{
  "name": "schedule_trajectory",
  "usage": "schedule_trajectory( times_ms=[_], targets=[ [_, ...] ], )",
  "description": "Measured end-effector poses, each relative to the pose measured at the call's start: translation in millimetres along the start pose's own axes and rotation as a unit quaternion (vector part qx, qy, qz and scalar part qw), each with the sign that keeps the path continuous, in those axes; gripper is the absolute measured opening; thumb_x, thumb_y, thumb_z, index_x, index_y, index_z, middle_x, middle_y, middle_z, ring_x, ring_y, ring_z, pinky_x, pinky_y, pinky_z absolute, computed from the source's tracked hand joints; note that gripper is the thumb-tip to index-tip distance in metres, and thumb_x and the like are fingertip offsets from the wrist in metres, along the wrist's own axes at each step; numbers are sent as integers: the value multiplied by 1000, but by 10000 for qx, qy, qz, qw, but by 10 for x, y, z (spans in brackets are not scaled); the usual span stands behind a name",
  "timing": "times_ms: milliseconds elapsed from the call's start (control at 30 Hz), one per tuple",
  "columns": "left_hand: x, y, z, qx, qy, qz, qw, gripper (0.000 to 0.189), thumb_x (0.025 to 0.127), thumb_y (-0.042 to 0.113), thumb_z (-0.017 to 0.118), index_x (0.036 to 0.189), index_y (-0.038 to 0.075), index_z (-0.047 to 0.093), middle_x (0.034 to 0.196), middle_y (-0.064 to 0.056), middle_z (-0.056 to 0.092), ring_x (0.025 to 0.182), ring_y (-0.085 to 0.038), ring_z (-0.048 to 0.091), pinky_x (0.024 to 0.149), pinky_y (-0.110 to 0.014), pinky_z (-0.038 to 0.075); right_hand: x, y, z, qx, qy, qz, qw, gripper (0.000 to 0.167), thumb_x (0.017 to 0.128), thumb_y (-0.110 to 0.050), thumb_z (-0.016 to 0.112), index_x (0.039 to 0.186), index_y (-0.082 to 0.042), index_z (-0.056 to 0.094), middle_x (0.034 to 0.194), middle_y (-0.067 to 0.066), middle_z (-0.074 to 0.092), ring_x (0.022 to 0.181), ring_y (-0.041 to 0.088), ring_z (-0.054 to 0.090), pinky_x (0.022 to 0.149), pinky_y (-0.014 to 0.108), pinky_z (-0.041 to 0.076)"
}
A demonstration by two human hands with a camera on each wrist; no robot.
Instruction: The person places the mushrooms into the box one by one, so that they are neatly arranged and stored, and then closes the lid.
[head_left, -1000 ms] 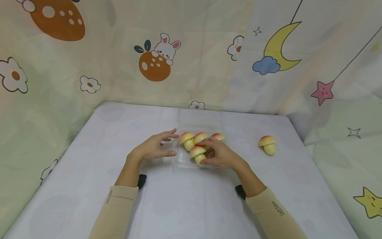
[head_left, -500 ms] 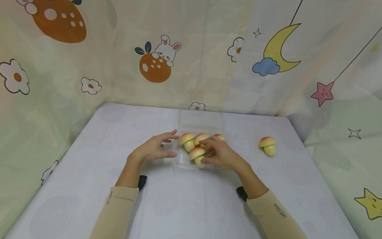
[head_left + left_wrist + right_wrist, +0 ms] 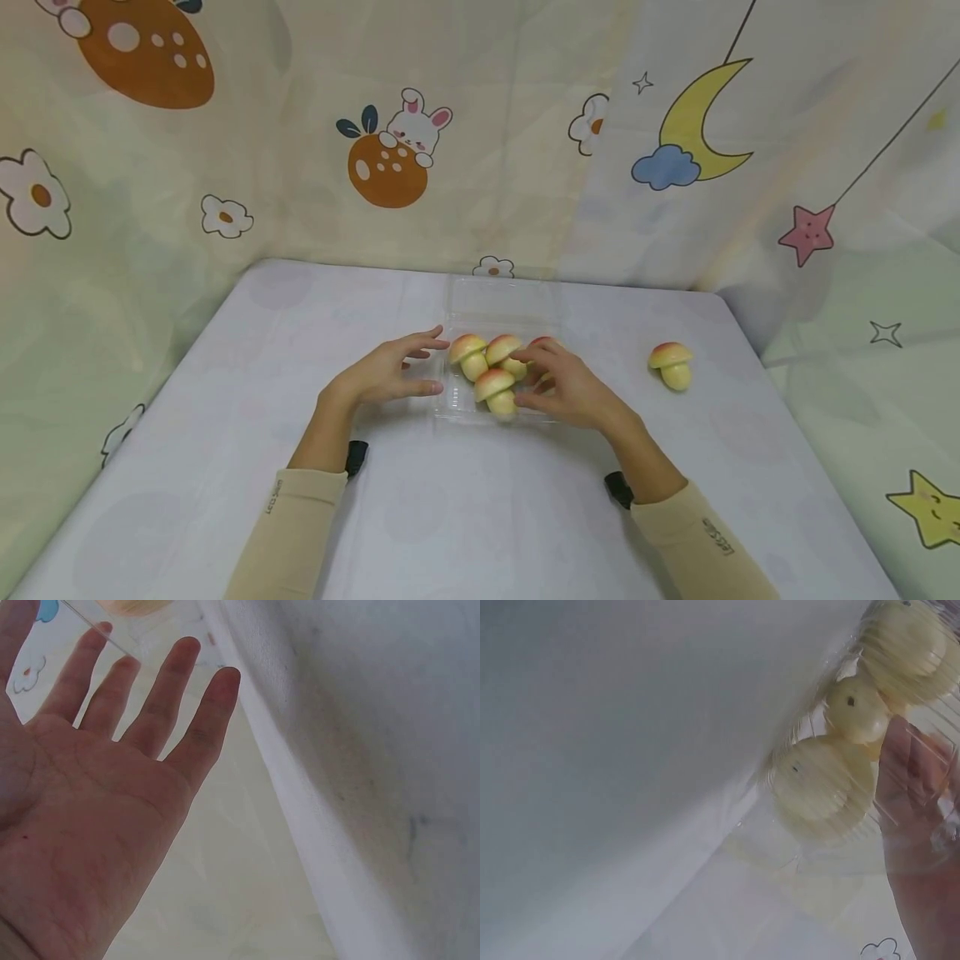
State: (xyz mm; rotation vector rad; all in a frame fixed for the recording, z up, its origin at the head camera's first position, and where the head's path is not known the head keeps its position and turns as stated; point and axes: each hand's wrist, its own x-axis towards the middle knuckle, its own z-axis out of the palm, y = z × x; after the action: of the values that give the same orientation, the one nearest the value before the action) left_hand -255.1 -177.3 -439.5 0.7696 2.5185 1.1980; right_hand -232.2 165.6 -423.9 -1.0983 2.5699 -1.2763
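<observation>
A clear plastic clamshell box (image 3: pixel 456 407) lies with its lid raised at the back. Toy mushrooms with yellow-red caps sit inside: one at left (image 3: pixel 467 350), one in the middle (image 3: pixel 501 348), one in front (image 3: pixel 493 385), and another partly hidden behind my right hand (image 3: pixel 566 387). That hand is over the box's right part, fingers loosely bent, its thumb close to the front mushroom's stem. Through the plastic, the right wrist view shows pale mushroom undersides (image 3: pixel 817 787). Beside the box's left wall, my left hand (image 3: pixel 382 371) has its fingers spread and holds nothing.
A single toy mushroom (image 3: pixel 671 365) lies on the table to the right of the box. The white-covered table (image 3: pixel 465 517) ends at the back against a printed cloth (image 3: pixel 510 167).
My right hand has drawn back slightly to the right, off the front mushroom, which stays in the box and shows more fully. The left hand has kept its place.
</observation>
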Motion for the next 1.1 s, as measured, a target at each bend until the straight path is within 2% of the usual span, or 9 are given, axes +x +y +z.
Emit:
schedule_trajectory(
  times_ms=[200, 333, 500, 667, 800, 933, 1100],
  targets=[
    [3, 10, 5, 3, -9, -5, 10000, 77, 87, 43, 83, 153, 23, 49, 170, 0, 27, 141, -30, 51, 116, -55, 43, -50, -24, -67, 23, 114, 81, 9999, 58, 85, -4, 84, 137, 1, 59, 131, 23, 55, 96, 41, 69, 79, 42, 65],
    [5, 16, -3, 30, -24, -5, 10000, 76, 87, 43, 82, 153, 23, 49, 170, 1, 27, 141, -30, 51, 116, -54, 43, -87, -28, -104, 66, 184, 192, 9996, 57, 87, -5, 83, 139, -4, 59, 133, 17, 55, 97, 41, 67, 80, 44, 64],
    [5, 18, -9, 26, -50, -43, 10000, 76, 87, 43, 82, 153, 24, 49, 170, 2, 27, 141, -30, 50, 116, -54, 42, -117, -28, -144, -7, 267, 146, 9995, 55, 88, -8, 82, 138, -10, 59, 129, 9, 57, 96, 39, 67, 81, 47, 64],
    [1, 12, -7, 9, -42, -42, 10000, 76, 87, 43, 82, 153, 24, 49, 170, 2, 27, 141, -30, 50, 117, -54, 42, -134, -14, -190, -161, 361, 65, 9992, 53, 89, -12, 82, 137, -15, 59, 120, 15, 59, 97, 34, 69, 81, 47, 64],
    [0, 7, -10, 16, -21, -23, 10000, 76, 87, 43, 82, 153, 23, 49, 170, 1, 27, 141, -30, 51, 116, -55, 43, -146, -20, -218, -220, 385, 119, 9989, 54, 89, -15, 82, 138, -16, 59, 120, 16, 59, 99, 32, 69, 83, 45, 64],
    [-3, 7, -8, 16, -7, -28, 10000, 77, 87, 44, 82, 153, 23, 49, 170, 1, 27, 141, -29, 51, 116, -54, 43, -164, -26, -242, -304, 451, 63, 9985, 53, 89, -15, 83, 136, -16, 60, 121, 10, 60, 100, 33, 68, 84, 44, 63],
    [-5, 15, -6, -5, -10, -39, 10000, 77, 87, 43, 83, 153, 24, 49, 170, 1, 27, 141, -29, 51, 116, -54, 43, -207, 21, -275, -403, 622, 60, 9972, 50, 88, -14, 83, 133, -15, 63, 120, 12, 60, 102, 32, 68, 85, 49, 62]
  ],
)
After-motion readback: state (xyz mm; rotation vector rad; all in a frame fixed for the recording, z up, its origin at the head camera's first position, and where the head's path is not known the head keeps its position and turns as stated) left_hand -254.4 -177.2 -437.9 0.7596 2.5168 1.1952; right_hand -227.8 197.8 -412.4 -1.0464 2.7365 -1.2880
